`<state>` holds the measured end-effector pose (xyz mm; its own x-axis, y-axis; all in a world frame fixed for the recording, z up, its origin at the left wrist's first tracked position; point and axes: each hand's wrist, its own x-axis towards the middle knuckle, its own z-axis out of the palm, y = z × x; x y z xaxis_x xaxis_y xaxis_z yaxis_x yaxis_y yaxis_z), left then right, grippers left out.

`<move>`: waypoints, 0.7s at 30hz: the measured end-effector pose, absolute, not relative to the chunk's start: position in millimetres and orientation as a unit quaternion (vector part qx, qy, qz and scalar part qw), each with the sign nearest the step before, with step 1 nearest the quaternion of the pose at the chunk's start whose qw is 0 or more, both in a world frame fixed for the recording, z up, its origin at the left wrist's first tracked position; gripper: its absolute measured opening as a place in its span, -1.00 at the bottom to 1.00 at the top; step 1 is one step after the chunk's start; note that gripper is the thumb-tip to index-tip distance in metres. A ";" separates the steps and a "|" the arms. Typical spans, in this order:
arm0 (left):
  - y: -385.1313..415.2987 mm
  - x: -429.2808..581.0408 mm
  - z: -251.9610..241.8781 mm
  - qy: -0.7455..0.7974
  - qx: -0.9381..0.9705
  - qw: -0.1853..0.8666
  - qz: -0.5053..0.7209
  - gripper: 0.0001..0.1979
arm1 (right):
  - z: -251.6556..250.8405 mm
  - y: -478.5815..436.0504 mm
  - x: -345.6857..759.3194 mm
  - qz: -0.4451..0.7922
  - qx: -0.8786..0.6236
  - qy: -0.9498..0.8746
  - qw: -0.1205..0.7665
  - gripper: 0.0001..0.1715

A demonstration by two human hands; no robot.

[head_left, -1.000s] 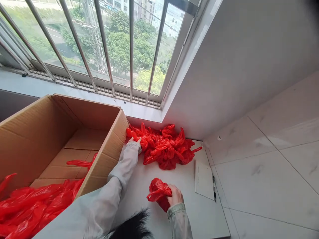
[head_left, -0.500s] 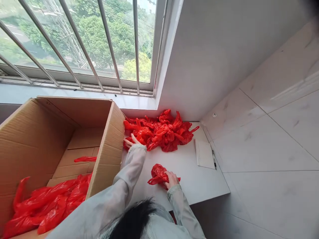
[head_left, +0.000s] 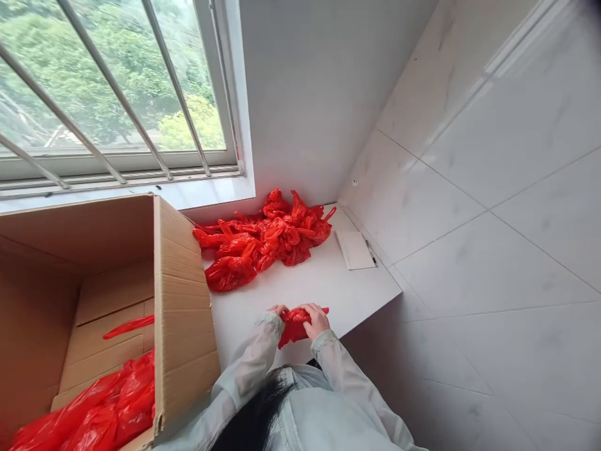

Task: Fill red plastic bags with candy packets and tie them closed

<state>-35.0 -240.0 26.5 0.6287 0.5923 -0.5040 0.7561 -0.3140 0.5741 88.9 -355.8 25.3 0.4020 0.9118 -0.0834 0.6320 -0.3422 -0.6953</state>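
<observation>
Close to my body, over the near part of the white table (head_left: 282,291), a crumpled red plastic bag (head_left: 294,331) is between my two hands. My left hand (head_left: 278,309) grips its left end, the fingers partly hidden by the sleeve. My right hand (head_left: 317,320) has its fingers curled over the bag's right side, and a red tip pokes out beyond them. Against the wall at the back lies a heap of red plastic bags (head_left: 282,235), apart from both hands.
At the left stands an open cardboard box (head_left: 188,300) with red plastic bags (head_left: 113,401) inside. A notebook (head_left: 355,250) and a pen (head_left: 371,254) lie near the table's right edge. A barred window (head_left: 141,94) and tiled wall (head_left: 469,250) border the spot.
My left hand has moved from the heap to the single bag by my right hand and taken hold of it. The view has turned right, so the box sits further left.
</observation>
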 end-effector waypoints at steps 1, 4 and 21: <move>-239.2 -37.0 26.1 0.418 0.807 0.402 -0.109 -0.80 | 25.4 -362.6 86.9 0.225 -0.792 -0.481 0.300 -0.27; -241.1 -40.6 31.7 0.425 0.813 0.379 -0.121 -0.85 | 25.5 -379.0 83.5 0.195 -0.811 -0.452 0.315 -0.29; -240.9 -80.1 73.2 0.542 0.784 0.296 -0.056 -0.70 | 15.3 -379.6 131.6 0.231 -0.879 -0.349 0.228 -0.39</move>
<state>-80.1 -240.9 73.2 0.4059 0.8171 -0.4093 0.8837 -0.2367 0.4039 131.6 -379.6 15.3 0.6494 0.7195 -0.2463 0.5086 -0.6517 -0.5628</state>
